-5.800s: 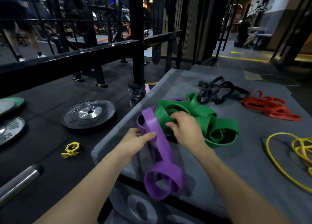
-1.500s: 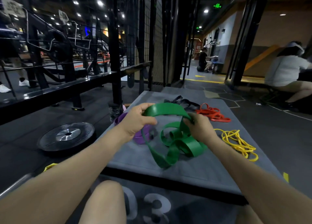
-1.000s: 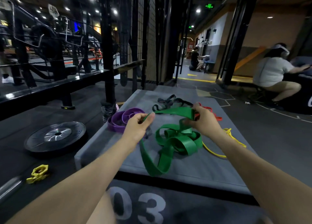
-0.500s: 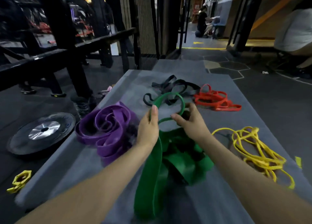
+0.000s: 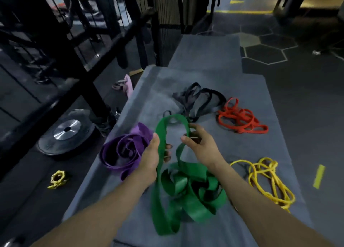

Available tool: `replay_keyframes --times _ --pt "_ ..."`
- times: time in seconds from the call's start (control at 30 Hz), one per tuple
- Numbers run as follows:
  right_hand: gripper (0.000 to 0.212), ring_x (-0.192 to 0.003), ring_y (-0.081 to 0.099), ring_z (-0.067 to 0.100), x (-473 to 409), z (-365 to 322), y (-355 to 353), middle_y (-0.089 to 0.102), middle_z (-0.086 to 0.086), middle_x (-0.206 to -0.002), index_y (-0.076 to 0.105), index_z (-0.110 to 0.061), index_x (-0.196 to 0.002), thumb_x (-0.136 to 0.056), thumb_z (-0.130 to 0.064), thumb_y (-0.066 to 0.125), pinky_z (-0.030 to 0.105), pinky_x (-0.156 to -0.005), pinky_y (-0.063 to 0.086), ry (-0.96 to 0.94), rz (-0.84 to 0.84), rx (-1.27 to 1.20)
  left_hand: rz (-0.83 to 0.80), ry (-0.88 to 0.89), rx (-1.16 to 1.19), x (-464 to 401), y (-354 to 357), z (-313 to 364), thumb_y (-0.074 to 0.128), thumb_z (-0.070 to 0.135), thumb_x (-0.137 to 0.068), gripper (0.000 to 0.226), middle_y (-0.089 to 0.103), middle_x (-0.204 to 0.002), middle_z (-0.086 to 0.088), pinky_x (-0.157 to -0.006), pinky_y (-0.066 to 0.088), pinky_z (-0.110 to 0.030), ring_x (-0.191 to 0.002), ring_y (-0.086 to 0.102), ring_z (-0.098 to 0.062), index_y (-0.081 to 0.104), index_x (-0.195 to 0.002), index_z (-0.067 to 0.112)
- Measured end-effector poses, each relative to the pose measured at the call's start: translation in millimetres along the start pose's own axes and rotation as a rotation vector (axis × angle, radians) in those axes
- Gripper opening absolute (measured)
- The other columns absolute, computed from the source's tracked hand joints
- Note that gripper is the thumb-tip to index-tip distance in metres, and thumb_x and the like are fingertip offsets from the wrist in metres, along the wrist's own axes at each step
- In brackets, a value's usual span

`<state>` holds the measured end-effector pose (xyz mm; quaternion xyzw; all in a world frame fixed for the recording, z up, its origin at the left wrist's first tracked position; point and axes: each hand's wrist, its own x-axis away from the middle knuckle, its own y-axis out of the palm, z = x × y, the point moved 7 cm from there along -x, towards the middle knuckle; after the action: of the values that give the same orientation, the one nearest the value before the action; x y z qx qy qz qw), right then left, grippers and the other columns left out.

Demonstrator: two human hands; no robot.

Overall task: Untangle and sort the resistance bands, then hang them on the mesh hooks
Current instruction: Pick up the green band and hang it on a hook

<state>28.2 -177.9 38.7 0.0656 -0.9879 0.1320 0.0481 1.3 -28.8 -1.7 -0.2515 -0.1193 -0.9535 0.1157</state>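
wide flat rubber band (image 5: 186, 190): green | coiled flat band (image 5: 122, 149): purple | thin bands (image 5: 240, 119): red | tube band (image 5: 268, 179): yellow | padded platform (image 5: 242, 149): grey

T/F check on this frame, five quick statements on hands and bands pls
1. Both hands grip the green band. True: the left hand and right hand each hold a side of its raised loop.
2. The purple band is hung on a hook. False: it lies coiled on the grey mat, left of the left hand.
3. The red bands lie to the right of the black bands. True.
4. The yellow band is in the right hand. False: it lies on the mat, untouched.
5. The green band is fully untangled. False: most of it is still bunched below the hands.
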Motion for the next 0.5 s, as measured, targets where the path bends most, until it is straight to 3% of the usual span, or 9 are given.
replay_keyframes --times 0.07,0.1,0.17,0.23,0.3,0.4,0.47,0.5 --pt "0.052 -0.087 0.060 0.018 12.0 -41.4 -4.1 0.061 0.004 -0.097 0.038 -0.021 -0.140 -0.092 -0.033 0.055 0.029 -0.077 0.050 0.020 -0.028 0.039 -0.016 -0.044 0.058 29.8 0.1 27.1 0.035 0.047 -0.095 0.047 0.061 -0.075 -0.008 -0.063 0.044 -0.030 -0.064 0.054 -0.020 0.061 -0.098 0.007" --pt "0.052 -0.081 0.058 0.020 17.6 -61.3 -7.2 0.060 0.006 -0.090 0.037 -0.019 -0.141 -0.094 -0.033 0.052 0.025 -0.069 0.049 0.014 -0.037 0.046 -0.020 -0.063 0.082 44.3 0.1 41.0 0.037 0.046 -0.095 0.047 0.062 -0.080 -0.010 -0.068 0.044 -0.032 -0.069 0.056 -0.021 0.063 -0.095 0.007" --pt "0.051 -0.070 0.048 0.008 28.1 -101.7 -16.0 0.050 -0.007 -0.077 0.037 -0.016 -0.141 -0.095 -0.031 0.049 0.013 -0.059 0.042 0.007 -0.047 0.029 -0.020 -0.099 0.139 74.7 0.6 70.0 0.040 0.041 -0.095 0.039 0.066 -0.097 -0.011 -0.078 0.048 -0.034 -0.087 0.062 -0.025 0.063 -0.104 0.010" --pt "0.050 -0.078 0.048 0.003 41.5 -145.7 -26.3 0.050 -0.010 -0.086 0.038 -0.014 -0.141 -0.095 -0.031 0.049 0.010 -0.063 0.042 -0.005 -0.063 0.047 -0.030 -0.102 0.143 107.1 5.2 101.9 0.043 0.037 -0.096 0.033 0.066 -0.105 -0.009 -0.078 0.049 -0.034 -0.095 0.061 -0.024 0.059 -0.113 0.014" --pt "0.045 -0.092 0.058 0.014 55.2 -187.9 -36.9 0.061 0.004 -0.106 0.044 -0.007 -0.136 -0.096 -0.027 0.049 0.019 -0.072 0.046 -0.048 -0.093 0.083 -0.024 -0.064 0.131 136.0 10.0 132.5 0.046 0.032 -0.095 0.028 0.066 -0.100 -0.006 -0.074 0.050 -0.031 -0.090 0.062 -0.020 0.059 -0.112 0.014" --pt "0.040 -0.100 0.053 0.037 75.4 -238.8 -51.1 0.058 0.029 -0.109 0.055 0.004 -0.117 -0.096 -0.029 0.049 0.043 -0.086 0.043 -0.152 -0.108 0.171 0.029 0.082 0.060 171.0 15.4 172.2 0.060 0.041 -0.087 0.036 0.067 -0.107 -0.005 -0.096 0.046 -0.041 -0.102 0.062 -0.022 0.063 -0.111 0.015" --pt "0.043 -0.097 0.058 0.033 81.6 -259.4 -62.0 0.060 0.022 -0.104 0.056 -0.002 -0.115 -0.095 -0.039 0.047 0.046 -0.086 0.047 -0.219 -0.113 0.200 0.025 0.189 -0.054 196.7 22.4 194.8 0.065 0.052 -0.078 0.052 0.065 -0.118 -0.005 -0.101 0.044 -0.038 -0.113 0.058 -0.022 0.063 -0.115 0.016" --pt "0.040 -0.098 0.058 0.030 85.7 -269.1 -67.7 0.061 0.017 -0.106 0.056 -0.005 -0.117 -0.095 -0.038 0.047 0.041 -0.086 0.047 -0.249 -0.117 0.206 0.020 0.233 -0.102 212.6 28.3 205.8 0.060 0.046 -0.085 0.042 0.065 -0.117 -0.003 -0.096 0.046 -0.031 -0.113 0.058 -0.020 0.063 -0.114 0.017"
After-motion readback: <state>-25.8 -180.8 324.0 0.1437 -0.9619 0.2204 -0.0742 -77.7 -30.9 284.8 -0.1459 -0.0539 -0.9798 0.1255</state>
